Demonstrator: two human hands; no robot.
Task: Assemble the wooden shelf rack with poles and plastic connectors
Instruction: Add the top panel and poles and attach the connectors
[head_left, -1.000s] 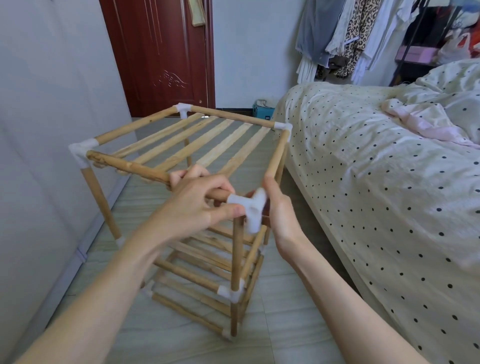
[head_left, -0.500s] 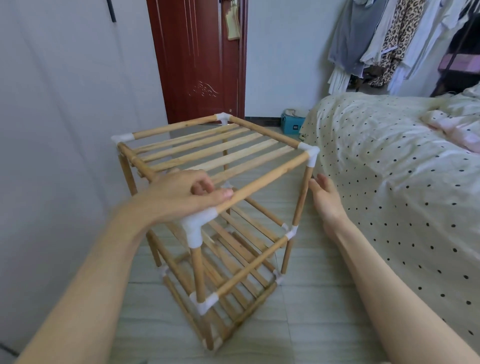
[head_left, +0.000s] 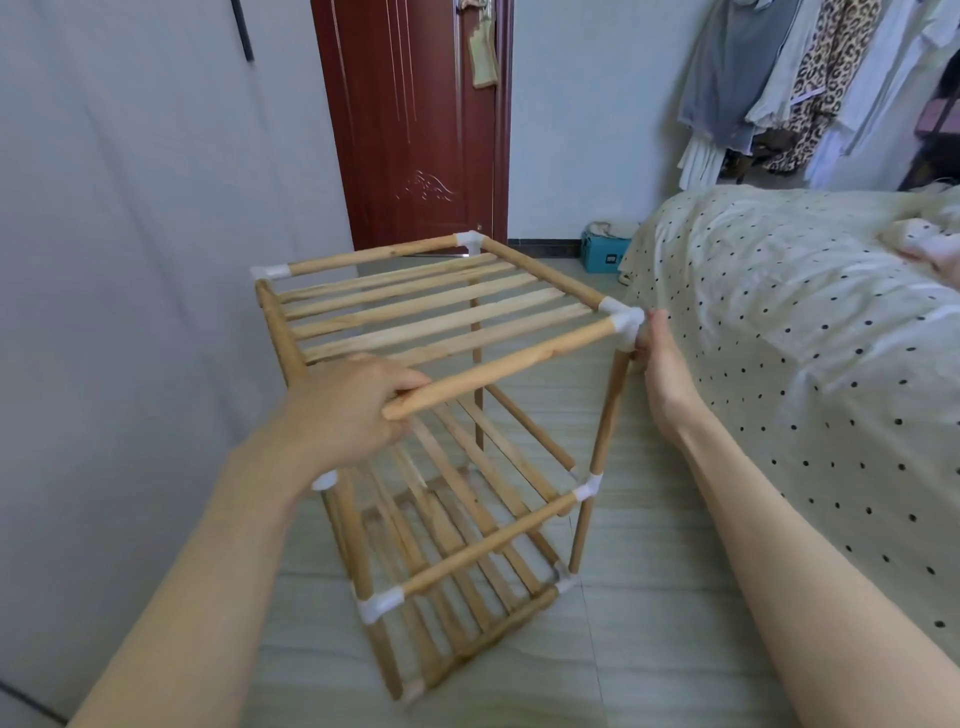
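a bed (head_left: 779, 332) with a soft cream cover dotted in black fills the right side, its edge just beside the rack. a dark red panelled door (head_left: 410, 119) stands at the back, and clothes (head_left: 779, 78), one in leopard print, hang in the far right corner. the floor (head_left: 649, 649) is pale, smooth tile with faint streaks.

the wooden shelf rack (head_left: 431, 415) stands on the floor between the grey wall on the left and the bed. it is a tall box of round, light, grainy poles joined by white plastic connectors, its long axis upright, though it leans in this view with the foot nearer the camera. three tiers of flat slats show; the top slats run from the left edge toward the bed.

the front top pole (head_left: 498, 366) is a smooth round dowel lying nearly level, rising from lower left to upper right. its right end sits in the white corner connector (head_left: 623, 322); its left end is bare and out of any socket.

the left hand (head_left: 348, 410) curls its fingers round that free left end, gripping it. just below the wrist a white connector (head_left: 324, 480) tops the near left upright.

the right hand (head_left: 660, 364) touches the corner connector from the bed side, fingers hidden behind it; i cannot tell whether it grips.
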